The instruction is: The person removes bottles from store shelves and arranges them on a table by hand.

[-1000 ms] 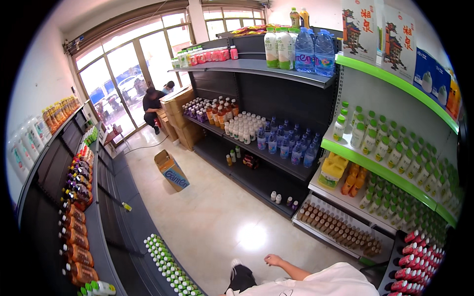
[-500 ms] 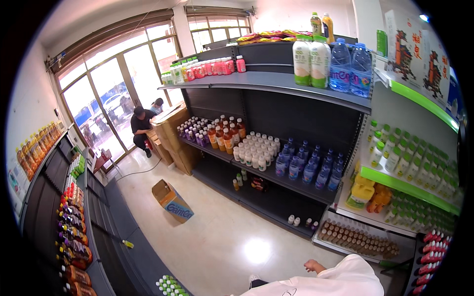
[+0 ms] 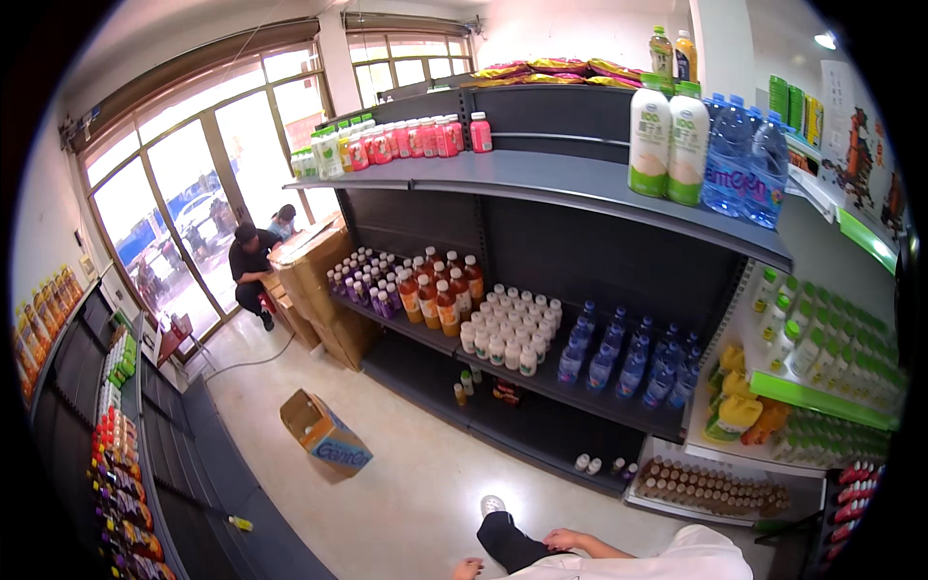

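Observation:
At the lower edge, my left hand (image 3: 468, 568) shows only in part. Nothing is seen in it, and its fingers look loosely apart. My right hand (image 3: 561, 539) hangs over my dark trouser leg (image 3: 509, 539), open and empty, with relaxed fingers. Neither hand touches any goods. My foot in a pale shoe (image 3: 493, 505) is stepping forward on the floor. Ahead of my hands is a dark shelf rack (image 3: 590, 246) with blue-labelled water bottles (image 3: 633, 362), small white bottles (image 3: 512, 333) and orange drink bottles (image 3: 445, 295) on its middle shelf.
An open cardboard carton (image 3: 329, 435) stands on the aisle floor. Stacked brown cartons (image 3: 329, 280) and a crouching person (image 3: 253, 261) are farther back. Another shelf rack (image 3: 179, 454) lines the left side. White-and-green bottles (image 3: 667, 145) stand on the top shelf.
My view has shifted as I step, so the carton sits lower and the rack looms larger. A leg and my left hand have come into view; my right hand appears farther left and lower.

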`<state>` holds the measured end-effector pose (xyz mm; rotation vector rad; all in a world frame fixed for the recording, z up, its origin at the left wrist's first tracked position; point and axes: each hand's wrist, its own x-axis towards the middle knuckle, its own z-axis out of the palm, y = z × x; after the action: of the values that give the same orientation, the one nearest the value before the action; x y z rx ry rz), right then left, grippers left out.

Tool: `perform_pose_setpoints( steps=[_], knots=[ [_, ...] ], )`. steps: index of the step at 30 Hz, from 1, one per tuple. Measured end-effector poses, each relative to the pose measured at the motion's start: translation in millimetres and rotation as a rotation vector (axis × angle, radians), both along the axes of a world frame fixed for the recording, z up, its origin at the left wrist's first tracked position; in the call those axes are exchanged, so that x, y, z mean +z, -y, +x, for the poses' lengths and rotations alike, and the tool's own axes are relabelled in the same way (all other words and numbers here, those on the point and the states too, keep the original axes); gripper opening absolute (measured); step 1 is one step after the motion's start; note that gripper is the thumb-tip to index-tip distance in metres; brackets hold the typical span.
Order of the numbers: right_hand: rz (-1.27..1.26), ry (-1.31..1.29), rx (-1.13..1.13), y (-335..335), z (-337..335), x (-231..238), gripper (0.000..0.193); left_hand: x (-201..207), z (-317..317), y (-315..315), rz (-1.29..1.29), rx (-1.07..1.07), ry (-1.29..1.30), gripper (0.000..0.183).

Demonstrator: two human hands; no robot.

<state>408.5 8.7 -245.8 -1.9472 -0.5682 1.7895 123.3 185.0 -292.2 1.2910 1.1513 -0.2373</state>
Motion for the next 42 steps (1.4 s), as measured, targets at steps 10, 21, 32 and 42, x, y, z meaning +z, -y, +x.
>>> perform_pose_setpoints(
  steps=[10,21,32,42],
  knots=[
    [0.612,0.343,-0.099,-269,107,73,0.033,230,259,-210,0.579,-0.367,0.56,0.025],
    [1.221,0.19,-0.307,-416,212,396,0.033,596,427,-355,1.427,-0.858,1.203,0.015],
    [1.462,0.746,-0.312,-501,256,606,0.021,753,603,-563,2.001,-0.501,1.037,0.021],
    [1.069,1.341,-0.325,-613,334,641,0.039,771,728,-659,1.92,-0.571,0.815,0.041]
  ],
)
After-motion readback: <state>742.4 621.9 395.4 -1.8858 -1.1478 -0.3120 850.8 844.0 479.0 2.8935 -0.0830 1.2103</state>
